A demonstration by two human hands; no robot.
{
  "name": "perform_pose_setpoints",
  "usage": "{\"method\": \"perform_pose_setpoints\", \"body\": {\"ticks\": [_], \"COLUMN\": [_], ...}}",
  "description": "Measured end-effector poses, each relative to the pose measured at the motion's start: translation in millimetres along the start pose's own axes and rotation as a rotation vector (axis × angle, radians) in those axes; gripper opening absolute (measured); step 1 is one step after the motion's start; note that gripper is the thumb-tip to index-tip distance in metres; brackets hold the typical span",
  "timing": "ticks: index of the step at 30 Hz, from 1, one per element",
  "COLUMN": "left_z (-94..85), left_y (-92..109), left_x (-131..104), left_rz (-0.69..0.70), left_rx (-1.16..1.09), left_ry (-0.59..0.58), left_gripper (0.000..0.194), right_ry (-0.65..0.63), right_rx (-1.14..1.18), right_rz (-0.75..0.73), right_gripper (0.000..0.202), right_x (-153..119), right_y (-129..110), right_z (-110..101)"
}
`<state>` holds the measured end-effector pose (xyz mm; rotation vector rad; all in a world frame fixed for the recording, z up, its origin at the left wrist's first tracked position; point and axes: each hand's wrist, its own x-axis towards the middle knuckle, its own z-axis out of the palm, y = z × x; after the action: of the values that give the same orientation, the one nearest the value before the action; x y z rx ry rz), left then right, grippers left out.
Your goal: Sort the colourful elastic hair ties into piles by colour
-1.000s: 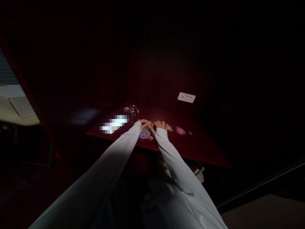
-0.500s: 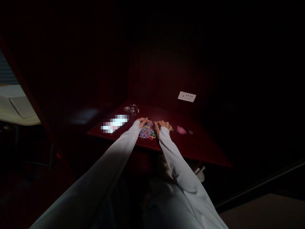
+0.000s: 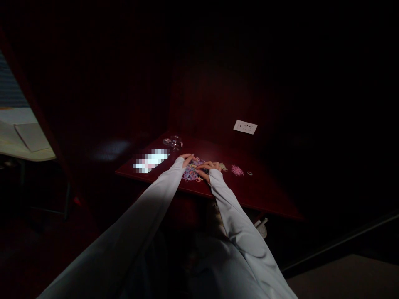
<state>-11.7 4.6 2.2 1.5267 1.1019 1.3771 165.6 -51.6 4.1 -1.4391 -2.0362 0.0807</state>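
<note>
A loose pile of small multicoloured elastic bands (image 3: 190,174) lies on the dark red table (image 3: 258,195). My left hand (image 3: 187,159) is at the pile's far left edge, thumb and fingers closed together; whatever is between them is too small to make out. My right hand (image 3: 209,167) reaches over the pile from the right, with fingers stretched out and the thumb a little apart, tips touching the bands. Beside its knuckles is a small heap of yellow-green bands (image 3: 223,167). Farther right are a heap of pink bands (image 3: 237,170) and a single pale band (image 3: 249,173).
A lit phone with a blurred screen (image 3: 151,161) lies to the left. Behind it stands a clear container (image 3: 176,143). A white socket plate (image 3: 245,127) is on the back wall. Beyond the left partition is a pale table (image 3: 34,154) with a white box-like object (image 3: 33,135).
My right hand has stretched its fingers leftward into the multicoloured pile, uncovering more of the yellow-green heap. My left hand has stayed nearly in place. The view has shifted slightly.
</note>
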Motion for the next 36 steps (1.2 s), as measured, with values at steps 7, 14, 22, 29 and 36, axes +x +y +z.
{"method": "perform_pose_setpoints", "body": {"ticks": [7, 14, 22, 29, 36], "left_z": [2.8, 0.9, 8.2, 9.5, 7.9], "left_y": [-0.1, -0.6, 0.1, 5.8, 9.8], "left_x": [2.8, 1.9, -6.3, -12.9, -15.0], "left_rz": [-0.014, 0.003, 0.098, 0.194, 0.143], "left_rx": [0.016, 0.034, 0.316, 0.383, 0.393], "left_ry": [0.014, -0.011, 0.052, -0.084, -0.091], "left_gripper": [0.045, 0.039, 0.013, 0.011, 0.011], "right_ry": [0.006, 0.067, 0.268, 0.279, 0.221], "right_rx": [-0.056, -0.034, 0.144, 0.182, 0.206], "right_rz": [-0.039, -0.005, 0.199, 0.190, 0.190], "right_gripper": [0.028, 0.029, 0.040, 0.038, 0.038], "right_x": [7.2, 7.0, 14.1, 15.5, 13.1], "right_y": [3.4, 1.6, 15.9, 13.8, 9.3], "right_z": [9.7, 6.1, 4.6, 6.3, 6.2]}}
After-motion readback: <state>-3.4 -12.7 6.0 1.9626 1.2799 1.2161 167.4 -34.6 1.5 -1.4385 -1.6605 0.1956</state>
